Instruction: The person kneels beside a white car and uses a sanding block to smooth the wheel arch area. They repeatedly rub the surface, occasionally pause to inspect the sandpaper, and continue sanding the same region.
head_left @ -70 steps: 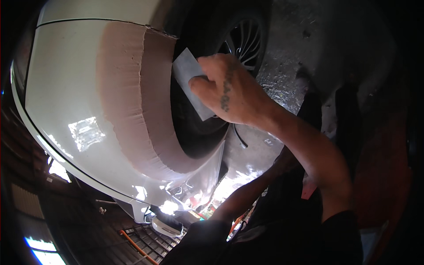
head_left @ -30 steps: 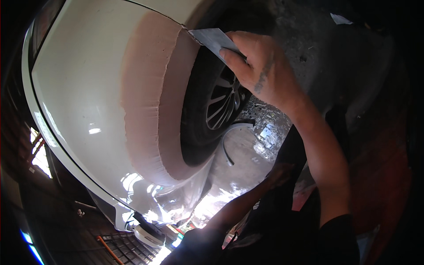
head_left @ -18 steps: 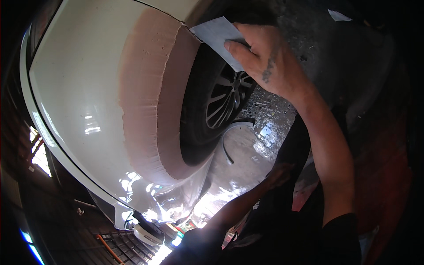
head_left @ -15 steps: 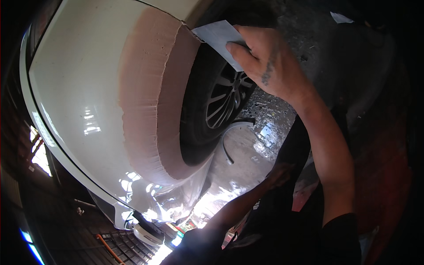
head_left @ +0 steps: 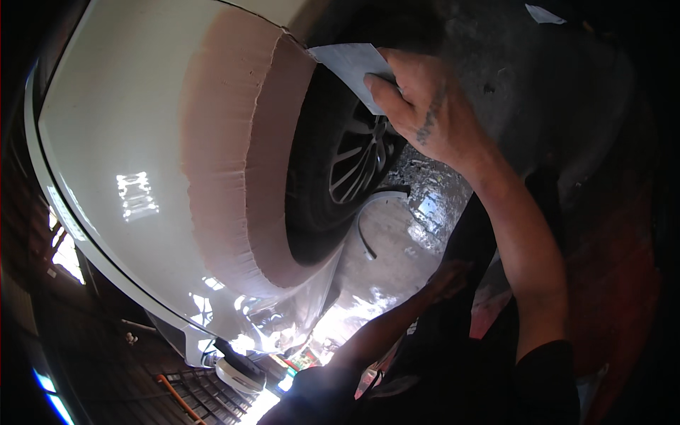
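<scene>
My right hand (head_left: pixel 428 106) grips a flat grey spreader (head_left: pixel 352 69), thumb on its near face. The spreader's far left corner is at the upper end of the wheel arch on a white car's fender (head_left: pixel 113 134). A wide curved band of pinkish-brown body filler (head_left: pixel 219 156) covers the fender around the arch. A ragged ridge runs along the filler, with small lumps near the top. My left hand (head_left: pixel 450 280), in shadow, rests by my dark-clothed leg with its fingers lying out, and no object shows in it.
A black tyre (head_left: pixel 304 191) with a spoked wheel (head_left: pixel 354 166) sits inside the arch. On the wet grey floor lies a curved trim strip (head_left: pixel 363 223). Clear plastic sheeting (head_left: pixel 297 312) hangs past the filler. The side mirror (head_left: pixel 237 374) juts out at the bottom.
My right hand and the spreader have shifted slightly down, and the blade has turned a little. The car appears slightly further left. My left hand stays in place.
</scene>
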Tool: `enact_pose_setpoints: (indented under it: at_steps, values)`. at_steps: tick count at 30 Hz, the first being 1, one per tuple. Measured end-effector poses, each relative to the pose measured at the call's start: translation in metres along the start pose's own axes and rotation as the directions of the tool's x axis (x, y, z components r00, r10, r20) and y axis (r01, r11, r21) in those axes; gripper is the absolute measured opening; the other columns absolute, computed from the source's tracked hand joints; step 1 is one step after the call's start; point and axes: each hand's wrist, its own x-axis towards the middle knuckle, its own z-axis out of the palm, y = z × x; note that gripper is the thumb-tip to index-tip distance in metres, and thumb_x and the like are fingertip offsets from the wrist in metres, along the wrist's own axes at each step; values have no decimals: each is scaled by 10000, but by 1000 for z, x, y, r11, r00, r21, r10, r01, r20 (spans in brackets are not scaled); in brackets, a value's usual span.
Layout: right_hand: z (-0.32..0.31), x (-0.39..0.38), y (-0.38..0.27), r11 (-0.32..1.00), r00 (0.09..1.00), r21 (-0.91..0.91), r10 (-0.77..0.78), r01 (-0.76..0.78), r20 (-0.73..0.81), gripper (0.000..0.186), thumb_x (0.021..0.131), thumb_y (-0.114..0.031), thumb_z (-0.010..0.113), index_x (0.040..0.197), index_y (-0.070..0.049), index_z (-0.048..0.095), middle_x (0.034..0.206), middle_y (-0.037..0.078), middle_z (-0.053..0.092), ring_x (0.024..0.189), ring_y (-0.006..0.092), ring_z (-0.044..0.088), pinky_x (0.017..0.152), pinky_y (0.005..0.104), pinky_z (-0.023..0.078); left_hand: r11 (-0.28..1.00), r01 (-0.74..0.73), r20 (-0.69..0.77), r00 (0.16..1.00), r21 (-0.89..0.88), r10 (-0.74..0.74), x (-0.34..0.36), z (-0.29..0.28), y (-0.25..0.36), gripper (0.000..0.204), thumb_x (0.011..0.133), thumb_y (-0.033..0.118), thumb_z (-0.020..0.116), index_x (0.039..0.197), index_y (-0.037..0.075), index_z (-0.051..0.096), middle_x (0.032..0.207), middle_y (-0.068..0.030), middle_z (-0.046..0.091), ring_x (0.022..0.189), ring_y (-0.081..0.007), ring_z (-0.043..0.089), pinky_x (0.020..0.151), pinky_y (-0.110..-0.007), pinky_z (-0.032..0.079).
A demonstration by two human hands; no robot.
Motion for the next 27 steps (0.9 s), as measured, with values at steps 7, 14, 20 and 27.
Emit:
enact_pose_setpoints:
  at_steps: [7, 14, 20, 27]
  values:
    - [28, -29, 47, 995, 989, -32, 102, -99, 109, 163, 930, -132, 600, 901, 28, 619, 709, 201, 620, 637, 328, 643, 617, 429, 499, 1000, 19, 8, 1000, -3, -19, -1, 1, 6, 369, 1013, 439, 546, 1186, 118, 601, 549, 26, 454, 362, -57, 372, 315, -205, 258]
    - [19, -45, 31, 920, 944, 226, 290, -320, 157, 263, 979, -233, 588, 943, 23, 631, 750, 182, 667, 675, 299, 687, 633, 406, 513, 999, 33, -110, 993, 10, -31, -9, 23, 22, 306, 1015, 438, 540, 824, 200, 547, 523, 59, 418, 352, -68, 344, 318, -234, 216]
    - [43, -24, -11, 886, 944, 348, 235, -307, 233, 285, 931, -217, 578, 816, 44, 582, 661, 205, 597, 620, 245, 655, 597, 410, 490, 999, -25, -103, 994, 29, 28, -5, 15, 21, 306, 1023, 404, 537, 818, 178, 560, 540, 51, 435, 365, -71, 355, 328, -240, 217]
    - [6, -14, 6, 784, 891, 424, 421, -453, 172, 260, 921, -198, 594, 909, 59, 626, 682, 206, 603, 626, 243, 659, 574, 415, 493, 963, -144, -192, 963, 228, 189, -25, 25, 37, 294, 1006, 330, 578, 1051, 64, 693, 932, -47, 689, 804, -139, 639, 693, -293, 509]
